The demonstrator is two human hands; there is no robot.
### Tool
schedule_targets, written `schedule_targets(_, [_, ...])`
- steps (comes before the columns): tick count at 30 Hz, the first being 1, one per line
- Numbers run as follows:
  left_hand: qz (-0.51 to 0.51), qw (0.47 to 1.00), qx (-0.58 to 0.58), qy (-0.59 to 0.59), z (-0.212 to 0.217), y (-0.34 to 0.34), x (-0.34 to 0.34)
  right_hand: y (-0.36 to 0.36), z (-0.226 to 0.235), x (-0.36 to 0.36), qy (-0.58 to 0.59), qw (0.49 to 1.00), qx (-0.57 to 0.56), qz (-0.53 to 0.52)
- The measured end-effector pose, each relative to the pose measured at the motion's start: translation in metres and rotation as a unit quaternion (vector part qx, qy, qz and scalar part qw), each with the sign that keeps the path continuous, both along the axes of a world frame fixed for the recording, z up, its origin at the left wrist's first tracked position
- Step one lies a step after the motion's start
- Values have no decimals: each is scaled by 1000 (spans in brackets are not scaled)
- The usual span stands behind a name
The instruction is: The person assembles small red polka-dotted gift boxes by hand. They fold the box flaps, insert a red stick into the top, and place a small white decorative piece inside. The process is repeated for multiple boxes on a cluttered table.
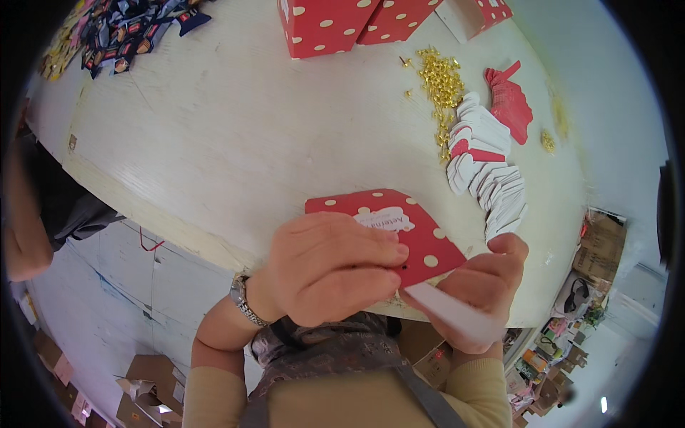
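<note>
Around the pale table: cardboard boxes.

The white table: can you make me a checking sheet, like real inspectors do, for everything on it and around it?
Surface: white table, edge worn.
Things in use: red dotted box; blurred white strip.
Clutter: gold fasteners, piled white strips and red strips toward the right; wrapped packets far left; larger red boxes at the back.
Grips: left hand pinches the red dotted box; right hand is at the blurred white strip, hold unclear.
Cables: none certain; thin red strand at left, kind unclear.
Surroundings: another person's arm left; cardboard boxes lower left.
</note>
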State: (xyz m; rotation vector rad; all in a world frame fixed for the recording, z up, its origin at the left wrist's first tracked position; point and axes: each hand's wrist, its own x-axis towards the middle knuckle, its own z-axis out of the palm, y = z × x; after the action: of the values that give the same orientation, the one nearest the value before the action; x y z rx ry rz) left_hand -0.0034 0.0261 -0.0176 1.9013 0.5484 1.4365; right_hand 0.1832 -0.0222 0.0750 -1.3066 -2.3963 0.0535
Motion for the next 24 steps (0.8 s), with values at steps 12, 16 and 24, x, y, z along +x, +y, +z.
schedule_targets(12, [35,999,27,-6,-4,-6,-1,-7,-3,-5,-13,1000,0,-9])
schedule_targets(16, [32,999,26,2,-2,-3,-1,-11,2,-1,-73,997,16,10])
schedule_targets(24, [42,998,39,11,0,-1,-2,-14,3,-7,-77,997,20,-19])
